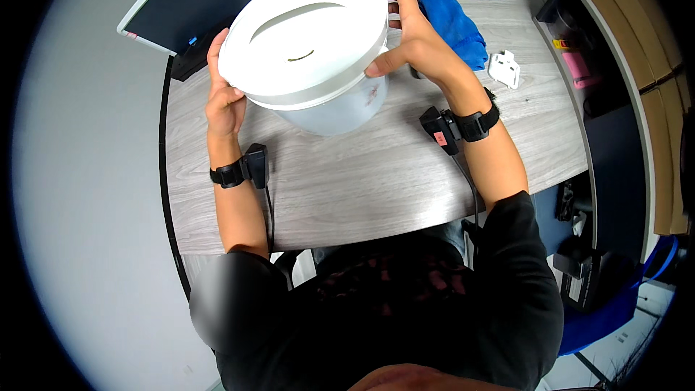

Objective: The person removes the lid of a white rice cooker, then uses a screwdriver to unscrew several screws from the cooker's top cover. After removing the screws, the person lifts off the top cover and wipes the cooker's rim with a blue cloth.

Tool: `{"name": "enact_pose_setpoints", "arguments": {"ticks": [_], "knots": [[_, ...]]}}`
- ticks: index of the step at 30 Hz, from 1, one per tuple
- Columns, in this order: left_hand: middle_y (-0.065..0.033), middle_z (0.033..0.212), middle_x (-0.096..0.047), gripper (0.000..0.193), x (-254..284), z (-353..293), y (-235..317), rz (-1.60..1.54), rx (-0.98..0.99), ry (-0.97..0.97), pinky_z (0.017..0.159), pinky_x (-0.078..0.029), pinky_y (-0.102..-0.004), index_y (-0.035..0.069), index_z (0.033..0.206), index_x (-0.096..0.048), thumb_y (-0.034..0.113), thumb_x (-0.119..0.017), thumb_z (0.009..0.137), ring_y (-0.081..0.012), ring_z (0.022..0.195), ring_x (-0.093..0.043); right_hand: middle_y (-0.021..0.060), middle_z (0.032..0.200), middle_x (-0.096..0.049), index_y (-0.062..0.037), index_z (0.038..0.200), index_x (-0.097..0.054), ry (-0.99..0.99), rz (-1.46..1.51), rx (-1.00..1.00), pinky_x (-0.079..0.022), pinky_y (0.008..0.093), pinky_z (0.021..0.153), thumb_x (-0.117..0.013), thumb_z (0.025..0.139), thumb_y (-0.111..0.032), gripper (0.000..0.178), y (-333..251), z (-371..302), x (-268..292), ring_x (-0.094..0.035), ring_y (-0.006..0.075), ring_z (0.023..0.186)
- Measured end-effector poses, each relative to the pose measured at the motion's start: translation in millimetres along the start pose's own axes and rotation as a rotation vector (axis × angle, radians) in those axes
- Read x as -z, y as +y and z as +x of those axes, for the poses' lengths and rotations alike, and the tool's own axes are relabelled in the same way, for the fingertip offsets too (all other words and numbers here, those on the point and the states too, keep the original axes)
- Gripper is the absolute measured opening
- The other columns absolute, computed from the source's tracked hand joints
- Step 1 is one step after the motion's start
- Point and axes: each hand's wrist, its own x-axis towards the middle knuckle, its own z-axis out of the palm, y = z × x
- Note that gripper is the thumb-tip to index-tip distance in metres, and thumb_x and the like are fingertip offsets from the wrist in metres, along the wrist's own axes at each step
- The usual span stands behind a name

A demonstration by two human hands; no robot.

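A round white plastic container with a translucent body tilts toward me above the grey wood-grain desk. Its wide white lid carries a curved recess and a short dark-yellow slit-like mark. My left hand grips the lid's left rim, thumb in front and fingers behind. On the other side my right hand holds the rim, its thumb pressed to the edge and its fingers partly hidden behind. Whether the base touches the desk I cannot tell. Both wrists wear black straps with small boxes and cables.
A crumpled blue cloth lies right of the container, beside a white plastic piece. A dark partition borders the desk's far left. Shelving at the right holds a pink item and cardboard boxes.
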Motion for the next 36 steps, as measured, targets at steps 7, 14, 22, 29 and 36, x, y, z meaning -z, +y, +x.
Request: {"name": "enact_pose_setpoints", "arguments": {"ticks": [7,14,22,29,36], "knots": [[-0.0179,0.155,-0.041,0.128,14,-2,4,0.179,-0.023,-0.098,0.122,-0.031,-0.0493,0.014,0.161,-0.022,0.043,-0.090,0.057,-0.0358,0.149,-0.034,0.0084,0.146,-0.052,-0.0211,0.156,-0.035,-0.051,0.186,-0.048,-0.023,0.0487,0.125,-0.089,0.040,-0.011,0.128,0,1,-4,-0.041,0.0329,0.142],[-0.0191,0.152,-0.045,0.142,3,3,2,0.305,-0.059,-0.028,0.121,-0.032,-0.0513,0.013,0.160,-0.024,0.059,-0.097,0.047,-0.0365,0.147,-0.038,0.0152,0.138,-0.057,-0.0129,0.150,-0.041,-0.025,0.095,0.040,-0.036,0.0500,0.115,-0.093,0.042,-0.014,0.120,-2,3,0,-0.050,0.0375,0.133],[-0.0200,0.152,-0.045,0.142,3,5,-4,0.289,-0.087,-0.027,0.120,-0.034,-0.0524,0.014,0.160,-0.023,0.064,-0.094,0.048,-0.0381,0.145,-0.041,0.0145,0.132,-0.057,-0.0144,0.143,-0.047,-0.002,0.043,0.077,-0.041,0.0501,0.110,-0.092,0.041,-0.009,0.111,-3,2,2,-0.053,0.0365,0.127],[-0.0197,0.153,-0.044,0.145,10,6,-11,0.271,-0.126,-0.050,0.120,-0.033,-0.0531,0.014,0.161,-0.022,0.072,-0.091,0.047,-0.0371,0.147,-0.038,0.0077,0.132,-0.058,-0.0195,0.142,-0.050,-0.041,0.054,-0.017,-0.034,0.0497,0.116,-0.088,0.043,-0.009,0.107,-6,1,11,-0.050,0.0327,0.132],[-0.0166,0.151,-0.048,0.144,4,6,-4,0.248,-0.070,0.026,0.119,-0.036,-0.0509,0.012,0.158,-0.032,0.078,-0.088,0.042,-0.0339,0.144,-0.043,0.0071,0.149,-0.050,-0.0210,0.148,-0.047,-0.142,0.052,-0.007,-0.030,0.0532,0.121,-0.095,0.053,-0.020,0.106,1,2,24,-0.039,0.0318,0.146]]}}
